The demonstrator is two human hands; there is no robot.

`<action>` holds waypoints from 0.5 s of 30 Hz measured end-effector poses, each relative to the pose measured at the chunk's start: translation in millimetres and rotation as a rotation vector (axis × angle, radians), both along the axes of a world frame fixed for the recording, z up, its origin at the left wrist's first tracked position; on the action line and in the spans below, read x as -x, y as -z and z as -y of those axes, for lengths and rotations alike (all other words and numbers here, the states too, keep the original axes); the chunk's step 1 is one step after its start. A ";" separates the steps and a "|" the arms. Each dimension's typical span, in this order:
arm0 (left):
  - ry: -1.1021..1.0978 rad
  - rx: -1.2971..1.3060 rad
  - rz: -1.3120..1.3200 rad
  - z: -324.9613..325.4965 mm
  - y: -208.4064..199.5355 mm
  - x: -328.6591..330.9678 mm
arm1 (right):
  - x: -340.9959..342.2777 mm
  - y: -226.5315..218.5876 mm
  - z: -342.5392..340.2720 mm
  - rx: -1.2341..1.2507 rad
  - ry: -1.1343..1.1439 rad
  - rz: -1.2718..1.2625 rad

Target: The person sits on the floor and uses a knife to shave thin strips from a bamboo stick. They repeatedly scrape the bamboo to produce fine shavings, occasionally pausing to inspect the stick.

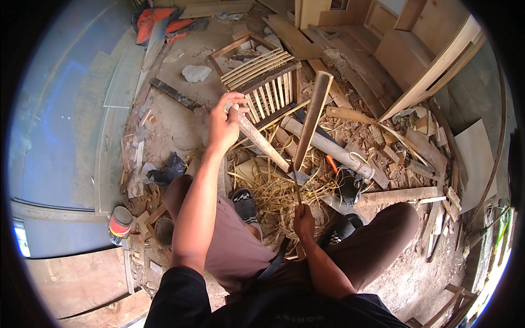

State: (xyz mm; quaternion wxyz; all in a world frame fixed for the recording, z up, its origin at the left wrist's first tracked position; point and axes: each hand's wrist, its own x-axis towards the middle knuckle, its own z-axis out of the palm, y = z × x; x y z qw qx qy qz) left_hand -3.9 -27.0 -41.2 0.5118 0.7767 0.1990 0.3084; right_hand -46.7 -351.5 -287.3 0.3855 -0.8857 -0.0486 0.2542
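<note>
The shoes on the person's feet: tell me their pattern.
Black-and-white checkerboard on the shoes, clearest in the head view.

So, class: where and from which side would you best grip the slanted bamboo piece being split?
Grip the bamboo piece at its free upper end, coming from the left, where the left hand holds it. It slants down to the right toward the long blade held in the right hand, so that end probably stays clear of the edge.

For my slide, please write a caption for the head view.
Seated person's left hand steadies a bamboo piece while right hand holds a long blade above shavings.
</note>
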 end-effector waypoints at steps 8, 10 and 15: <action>-0.009 0.049 0.043 -9.2 -3.0 3.1 | -37.1 5.8 9.1 -0.564 0.401 -0.823; -0.011 0.038 0.047 -8.9 -2.0 2.4 | -43.2 0.3 12.1 -0.656 0.530 -1.017; 0.006 -0.007 0.086 -2.6 -2.3 -1.9 | -38.3 2.2 18.5 -0.604 0.413 -0.778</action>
